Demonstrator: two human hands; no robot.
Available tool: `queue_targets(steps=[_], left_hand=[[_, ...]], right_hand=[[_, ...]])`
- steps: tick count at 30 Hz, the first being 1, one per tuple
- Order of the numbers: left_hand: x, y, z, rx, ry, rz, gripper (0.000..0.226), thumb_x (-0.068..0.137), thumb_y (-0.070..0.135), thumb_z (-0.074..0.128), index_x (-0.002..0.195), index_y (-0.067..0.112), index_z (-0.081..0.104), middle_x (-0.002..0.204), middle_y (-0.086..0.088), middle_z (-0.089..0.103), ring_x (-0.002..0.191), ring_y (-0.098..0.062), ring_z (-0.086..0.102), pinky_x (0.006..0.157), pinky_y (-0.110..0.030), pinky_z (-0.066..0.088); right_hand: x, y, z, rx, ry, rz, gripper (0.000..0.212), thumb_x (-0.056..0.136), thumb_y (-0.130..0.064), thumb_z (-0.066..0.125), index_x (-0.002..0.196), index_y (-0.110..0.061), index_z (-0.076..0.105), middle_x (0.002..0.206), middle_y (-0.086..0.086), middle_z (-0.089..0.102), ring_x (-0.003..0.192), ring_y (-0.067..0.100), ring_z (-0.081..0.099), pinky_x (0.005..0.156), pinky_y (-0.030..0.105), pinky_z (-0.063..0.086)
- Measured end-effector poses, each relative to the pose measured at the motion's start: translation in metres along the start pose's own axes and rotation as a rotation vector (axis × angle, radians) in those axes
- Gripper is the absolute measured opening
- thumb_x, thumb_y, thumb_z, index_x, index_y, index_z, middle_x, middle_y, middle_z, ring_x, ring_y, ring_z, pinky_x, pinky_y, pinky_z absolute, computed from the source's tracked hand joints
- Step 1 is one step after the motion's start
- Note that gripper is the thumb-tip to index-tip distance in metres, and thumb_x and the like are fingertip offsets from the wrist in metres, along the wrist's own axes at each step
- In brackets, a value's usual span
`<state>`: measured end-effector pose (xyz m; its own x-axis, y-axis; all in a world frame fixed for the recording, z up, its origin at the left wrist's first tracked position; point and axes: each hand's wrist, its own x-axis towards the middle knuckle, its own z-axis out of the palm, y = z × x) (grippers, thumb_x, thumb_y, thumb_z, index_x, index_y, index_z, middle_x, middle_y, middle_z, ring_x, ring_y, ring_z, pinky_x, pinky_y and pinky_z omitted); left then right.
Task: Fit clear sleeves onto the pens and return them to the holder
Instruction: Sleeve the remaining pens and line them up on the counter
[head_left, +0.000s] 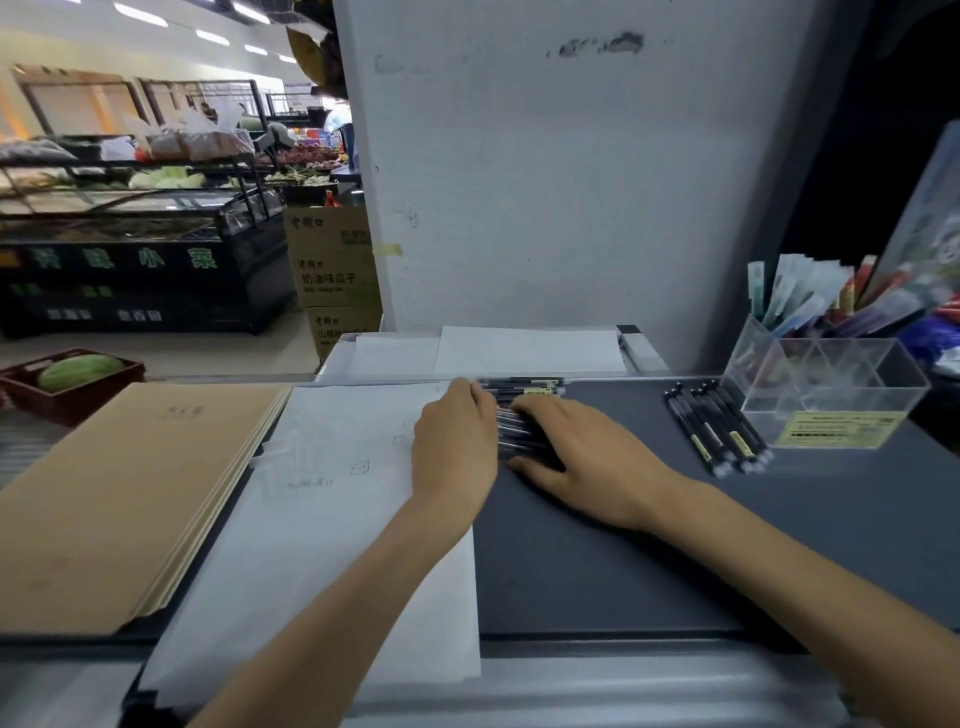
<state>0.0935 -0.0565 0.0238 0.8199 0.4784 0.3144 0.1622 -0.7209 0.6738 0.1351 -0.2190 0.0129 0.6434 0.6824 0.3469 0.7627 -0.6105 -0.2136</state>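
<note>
Black pens (519, 387) lie crosswise under our flat, straight-fingered right hand (582, 457); our left hand (454, 441) meets their left ends, grip hidden. The clear holder (831, 384) stands well apart, rightward.

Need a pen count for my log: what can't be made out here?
Head view:
- The pile of pens: mostly covered by the left hand and right hand, so no count.
- The row of pens beside the holder: too blurred to tell sleeves.
- The holder's label: too small to read.
</note>
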Motion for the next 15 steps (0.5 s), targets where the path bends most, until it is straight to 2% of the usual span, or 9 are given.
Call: queue_targets(steps=[1,3,6,10,13,15], left_hand=[[0.001,0.001,0.001,0.016,0.008,0.003,0.037,0.112,0.031,0.032,0.085,0.01,0.048,0.085,-0.014,0.063,0.082,-0.037,0.059,0.065,-0.04,0.034],[0.003,0.002,0.004,0.106,0.036,0.039,0.035,0.113,0.032,0.029,0.09,0.012,0.047,0.088,-0.012,0.064,0.081,-0.036,0.059,0.064,-0.039,0.036],[0.004,0.002,0.007,0.247,0.042,0.078,0.035,0.113,0.031,0.026,0.102,0.012,0.052,0.099,-0.009,0.066,0.088,-0.035,0.065,0.065,-0.039,0.041],[0.003,-0.004,0.01,0.429,0.025,0.106,0.026,0.113,0.028,0.028,0.112,0.017,0.052,0.11,-0.003,0.058,0.083,-0.029,0.066,0.06,-0.034,0.038],[0.001,-0.006,0.01,0.52,0.056,0.156,0.036,0.113,0.035,0.021,0.114,0.02,0.054,0.106,-0.002,0.058,0.081,-0.028,0.065,0.059,-0.034,0.037],[0.001,-0.005,0.01,0.555,0.073,0.189,0.039,0.112,0.037,0.022,0.114,0.02,0.057,0.102,-0.003,0.06,0.082,-0.029,0.064,0.06,-0.035,0.035]], right_hand=[[-0.001,0.003,0.001,0.001,0.031,-0.018,0.054,0.099,-0.043,0.063,0.145,-0.022,0.046,0.135,-0.003,0.06,0.118,0.021,0.056,0.099,0.036,0.047],[-0.005,0.008,0.003,0.02,0.079,-0.024,0.055,0.101,-0.034,0.064,0.15,-0.019,0.046,0.133,-0.003,0.057,0.118,0.019,0.051,0.104,0.031,0.043],[-0.01,0.014,0.008,0.073,0.106,0.003,0.056,0.102,-0.034,0.065,0.154,-0.025,0.046,0.128,-0.008,0.053,0.117,0.013,0.049,0.104,0.025,0.041],[-0.01,0.019,0.01,0.114,0.122,0.051,0.055,0.1,-0.037,0.068,0.152,-0.028,0.052,0.124,-0.009,0.056,0.114,0.016,0.051,0.103,0.029,0.044],[-0.008,0.02,0.011,0.094,0.162,0.078,0.052,0.097,-0.035,0.072,0.147,-0.029,0.059,0.122,-0.008,0.056,0.11,0.016,0.051,0.101,0.031,0.045],[-0.007,0.021,0.013,0.108,0.18,0.09,0.05,0.095,-0.035,0.074,0.144,-0.032,0.063,0.119,-0.007,0.053,0.108,0.014,0.048,0.1,0.028,0.043]])
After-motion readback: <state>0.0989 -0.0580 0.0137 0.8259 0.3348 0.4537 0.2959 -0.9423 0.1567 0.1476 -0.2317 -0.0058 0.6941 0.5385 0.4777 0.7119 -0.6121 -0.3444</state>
